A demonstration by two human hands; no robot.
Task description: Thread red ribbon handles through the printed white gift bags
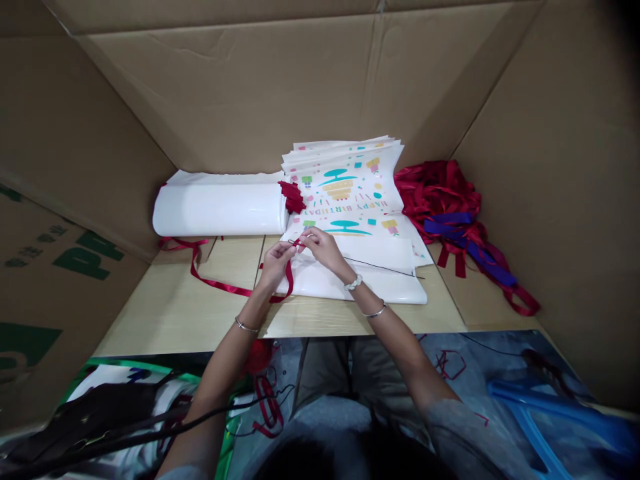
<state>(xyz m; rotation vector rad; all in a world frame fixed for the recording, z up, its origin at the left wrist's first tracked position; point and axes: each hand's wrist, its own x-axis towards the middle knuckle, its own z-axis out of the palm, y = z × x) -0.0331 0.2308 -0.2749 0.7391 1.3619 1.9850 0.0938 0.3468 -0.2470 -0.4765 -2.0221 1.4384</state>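
Observation:
My left hand (277, 261) and my right hand (323, 245) meet over the near edge of a stack of white birthday-print bags (350, 200). Both pinch a dark red ribbon (220, 285) close together; the ribbon trails left across the pale wooden tabletop (175, 313). A thin black cord (385, 268) runs right from my right hand over the white bag.
A roll of white bags (220, 208) lies at the back left. A heap of red ribbons (440, 193) with a few blue ones (465, 233) sits at the right. Cardboard walls (250, 87) enclose the table. Black straps (115, 420) and a blue hanger (540, 413) lie below.

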